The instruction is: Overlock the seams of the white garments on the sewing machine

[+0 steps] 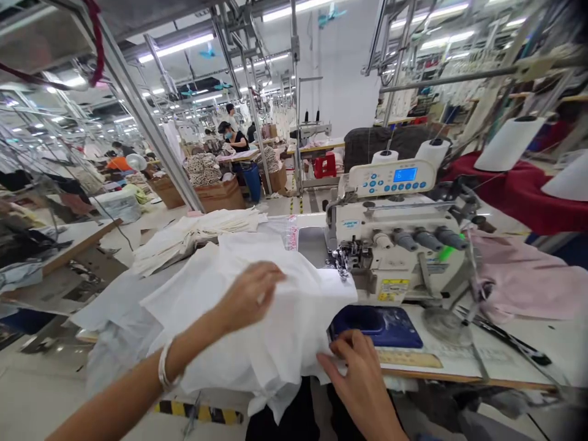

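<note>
White fabric (pixel 289 312) is spread across the sewing table and hangs over its front edge, with one edge reaching under the presser foot area of the overlock sewing machine (pixel 362 223). Over the middle of this fabric is my left hand (pixel 252 294), slightly blurred, fingers stretched toward the machine and thumb apart from them. My right hand (pixel 361 373) is at the fabric's near right edge, thumb and index finger pinched on it. Just beyond it lies a dark blue machine plate (pixel 379 326). The needle is too small to make out.
A stack of cream fabric pieces (pixel 193 236) lies behind the white fabric. Pink cloth (pixel 528 275) sits right of the machine, near white thread cones (pixel 509 144) and dark red cloth (pixel 496 196). A metal post (pixel 142 110) stands at left. Other people work farther back.
</note>
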Demonstrator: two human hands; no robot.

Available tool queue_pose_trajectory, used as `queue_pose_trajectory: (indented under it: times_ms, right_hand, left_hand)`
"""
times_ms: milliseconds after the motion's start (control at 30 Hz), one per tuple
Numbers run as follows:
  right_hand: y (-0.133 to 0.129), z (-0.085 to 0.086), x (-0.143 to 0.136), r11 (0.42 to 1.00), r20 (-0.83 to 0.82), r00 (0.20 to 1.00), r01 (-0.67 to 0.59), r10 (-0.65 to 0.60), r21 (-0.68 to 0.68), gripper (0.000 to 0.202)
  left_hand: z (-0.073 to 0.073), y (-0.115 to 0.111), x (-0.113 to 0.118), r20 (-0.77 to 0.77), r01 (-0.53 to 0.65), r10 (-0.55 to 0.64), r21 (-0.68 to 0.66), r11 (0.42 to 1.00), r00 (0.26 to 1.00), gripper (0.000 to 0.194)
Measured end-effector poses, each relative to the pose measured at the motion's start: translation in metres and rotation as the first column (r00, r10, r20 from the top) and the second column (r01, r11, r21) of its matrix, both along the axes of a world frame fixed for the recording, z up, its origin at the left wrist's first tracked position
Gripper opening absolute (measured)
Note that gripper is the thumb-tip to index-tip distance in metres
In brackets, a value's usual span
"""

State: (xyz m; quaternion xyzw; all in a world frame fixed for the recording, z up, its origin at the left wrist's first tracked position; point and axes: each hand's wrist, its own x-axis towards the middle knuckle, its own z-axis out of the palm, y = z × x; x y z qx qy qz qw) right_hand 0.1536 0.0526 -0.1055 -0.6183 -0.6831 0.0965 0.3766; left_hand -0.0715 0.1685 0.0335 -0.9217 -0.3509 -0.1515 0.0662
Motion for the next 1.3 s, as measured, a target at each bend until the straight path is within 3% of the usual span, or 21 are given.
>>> queue_pose_trajectory:
  times_ms: [33, 100, 167, 200, 300, 433, 500, 600, 633, 667, 733, 800, 867, 933, 1067, 1133, 1300]
  right_hand:
    - [0.000, 0.006, 0.001, 0.998, -0.034, 0.998, -0.052, 0.051, -0.024, 0.020]
    - [-0.006, 0.017, 0.004, 0.980, -0.143, 0.977, -0.173, 0.157, -0.104, 0.021]
    - [-0.012, 0.027, 0.011, 0.936, -0.262, 0.938, -0.285, 0.228, -0.206, 0.023]
    - [-0.015, 0.031, 0.016, 0.911, -0.298, 0.922, -0.326, 0.247, -0.254, 0.023]
    - [-0.016, 0.038, 0.029, 0.868, -0.311, 0.907, -0.380, 0.283, -0.320, 0.017]
    - [0.000, 0.055, 0.031, 0.928, -0.400, 0.879, -0.341, 0.257, -0.153, 0.016]
    - [0.011, 0.069, 0.024, 0.944, -0.600, 0.775, -0.316, 0.198, -0.097, 0.023]
    - [0.028, 0.082, 0.010, 0.946, -0.866, 0.497, -0.303, 0.055, -0.114, 0.032]
    - [0.032, 0.082, 0.005, 0.950, -0.905, 0.426, -0.288, 0.011, -0.124, 0.033]
    - [0.035, 0.080, 0.002, 0.955, -0.926, 0.377, -0.263, -0.028, -0.136, 0.034]
    - [0.039, 0.071, -0.004, 0.964, -0.944, 0.315, -0.206, -0.099, -0.169, 0.037]
    - [0.039, 0.059, -0.007, 0.962, -0.948, 0.290, -0.194, -0.132, -0.194, 0.038]
    - [0.037, 0.048, -0.008, 0.961, -0.943, 0.314, -0.213, -0.105, -0.178, 0.033]
    - [0.036, 0.041, -0.007, 0.970, -0.930, 0.362, -0.198, -0.060, -0.140, 0.027]
    - [0.040, 0.040, 0.001, 0.993, -0.917, 0.381, 0.016, -0.118, -0.121, 0.022]
    - [0.044, 0.041, 0.007, 0.990, -0.927, 0.349, 0.040, -0.141, -0.136, 0.023]
    - [0.045, 0.037, 0.012, 0.976, -0.924, 0.335, -0.051, -0.182, -0.210, 0.031]
  left_hand:
    - [0.002, -0.013, 0.022, 0.125, 0.182, -0.168, -0.111, 0.977, 0.978, 0.032]
    - [0.005, -0.033, 0.057, 0.162, 0.403, -0.369, -0.385, 0.831, 0.915, 0.046]
    - [0.005, -0.041, 0.078, 0.107, 0.428, -0.462, -0.599, 0.677, 0.881, 0.056]
    - [0.005, -0.041, 0.083, 0.057, 0.387, -0.472, -0.662, 0.642, 0.880, 0.053]
    - [0.008, -0.030, 0.082, 0.022, 0.286, -0.413, -0.753, 0.592, 0.911, 0.024]
    - [0.035, -0.011, 0.066, 0.185, 0.251, -0.178, -0.826, 0.505, 0.966, 0.007]
    - [0.050, -0.002, 0.062, 0.265, 0.250, -0.035, -0.848, 0.467, 0.964, 0.014]
    - [0.057, 0.009, 0.067, 0.345, 0.278, 0.112, -0.878, 0.390, 0.932, 0.018]
    - [0.054, 0.012, 0.070, 0.344, 0.264, 0.137, -0.875, 0.406, 0.929, 0.018]
    - [0.049, 0.014, 0.074, 0.325, 0.225, 0.150, -0.858, 0.461, 0.934, 0.017]
    - [0.038, 0.017, 0.083, 0.245, 0.082, 0.166, -0.757, 0.648, 0.955, 0.015]
    - [0.027, 0.019, 0.090, 0.170, -0.040, 0.170, -0.584, 0.811, 0.971, 0.014]
    - [0.019, 0.020, 0.097, 0.162, -0.044, 0.128, -0.442, 0.896, 0.978, 0.013]
    - [0.014, 0.020, 0.104, 0.225, 0.046, 0.035, -0.345, 0.937, 0.974, 0.015]
    - [0.001, 0.023, 0.117, 0.378, 0.162, -0.070, -0.220, 0.962, 0.923, 0.016]
    - [-0.007, 0.025, 0.123, 0.453, 0.180, -0.052, -0.244, 0.953, 0.890, 0.013]
    - [-0.017, 0.027, 0.123, 0.530, 0.175, 0.058, -0.379, 0.909, 0.846, 0.010]
